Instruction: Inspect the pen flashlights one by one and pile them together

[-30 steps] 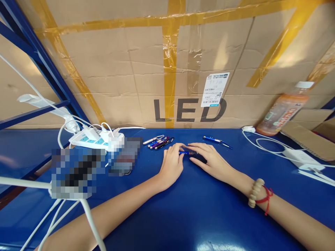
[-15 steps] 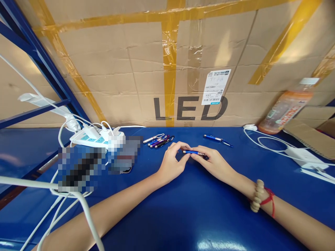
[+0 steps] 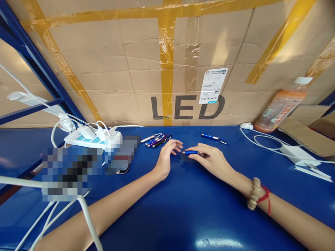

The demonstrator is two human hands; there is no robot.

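My right hand (image 3: 213,158) pinches a small blue metal penlight (image 3: 190,152) between thumb and fingers. Its silver tip points left, and its rear end is hidden in the hand. My left hand (image 3: 167,157) is just left of that tip, apart from it, with loosely curved fingers and nothing held. Behind the left hand lies a bunch of similar penlights (image 3: 151,140) in silver, blue, purple and black, with small clips. Another blue penlight (image 3: 210,137) rests on the blue tabletop (image 3: 162,216) behind my right hand, its clip pointing right.
A white power strip (image 3: 86,137) with plugs stands at left, near a partly pixelated phone (image 3: 125,169). White cables (image 3: 87,219) cross the left forearm. An orange drink bottle (image 3: 281,108) and a white charger (image 3: 299,155) are at right. A large cardboard box (image 3: 141,69) walls off the back.
My left hand has let go of the blue penlight and drawn back to the left, its fingers opening. My right hand still holds the penlight. The view has shifted slightly.
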